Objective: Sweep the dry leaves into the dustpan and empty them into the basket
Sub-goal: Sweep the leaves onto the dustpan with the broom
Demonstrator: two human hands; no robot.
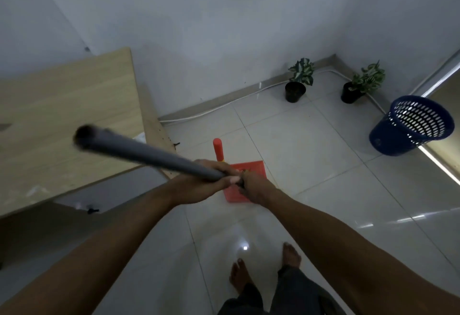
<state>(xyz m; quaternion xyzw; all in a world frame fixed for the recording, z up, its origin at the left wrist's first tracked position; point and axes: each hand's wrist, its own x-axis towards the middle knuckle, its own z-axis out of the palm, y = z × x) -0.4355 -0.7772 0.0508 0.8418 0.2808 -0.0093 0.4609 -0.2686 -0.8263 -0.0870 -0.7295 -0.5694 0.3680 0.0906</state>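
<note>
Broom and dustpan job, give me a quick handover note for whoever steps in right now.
Left hand and right hand both grip the grey broom handle, close together.
Red dustpan lies on the tiled floor just beyond the hands; its upright handle is free. A few leaves seem to sit in it, mostly hidden.
Blue basket stands to the right, near the corner, apart from the dustpan.
Left: finish sweeping, then lift the dustpan and tip it into the basket.
</note>
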